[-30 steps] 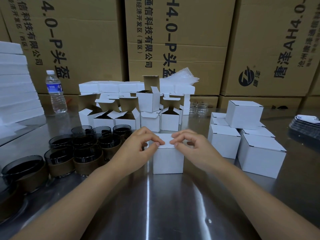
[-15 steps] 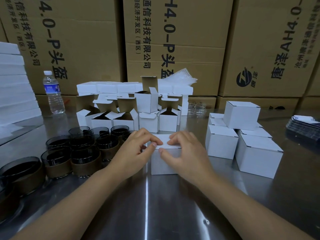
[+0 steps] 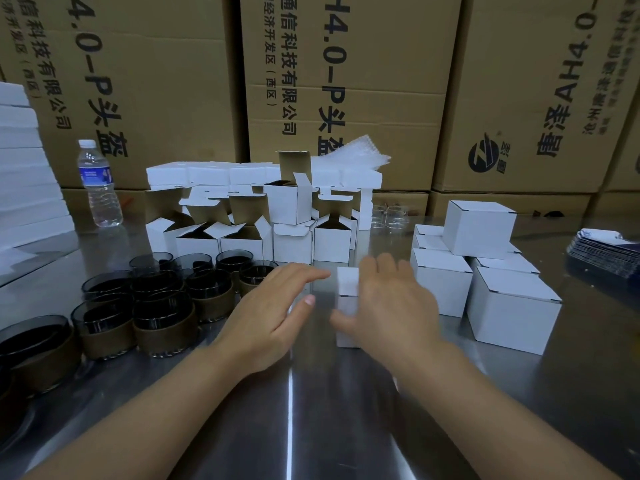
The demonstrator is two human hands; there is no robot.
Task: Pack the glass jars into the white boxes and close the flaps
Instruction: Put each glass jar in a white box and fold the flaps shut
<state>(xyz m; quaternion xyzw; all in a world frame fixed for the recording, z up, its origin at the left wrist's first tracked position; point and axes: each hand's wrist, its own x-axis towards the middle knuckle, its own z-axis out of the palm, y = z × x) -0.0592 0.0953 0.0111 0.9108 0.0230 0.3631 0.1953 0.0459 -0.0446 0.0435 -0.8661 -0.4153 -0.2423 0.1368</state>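
My left hand (image 3: 273, 306) hovers flat, grip wide, empty. My right hand (image 3: 391, 306) drapes over the closed white box (image 3: 347, 284) in the middle of the surface (image 3: 311, 420); blur hides whether that grip has it. A loose hold could topple it into the closed boxes (image 3: 440, 282) at 3 o'clock, popping its flap.

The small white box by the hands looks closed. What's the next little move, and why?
Probably carry the box right to the closed boxes. Its top flap looks shut, the right hand lies over it, though blurred, and the left hand is open beside it.
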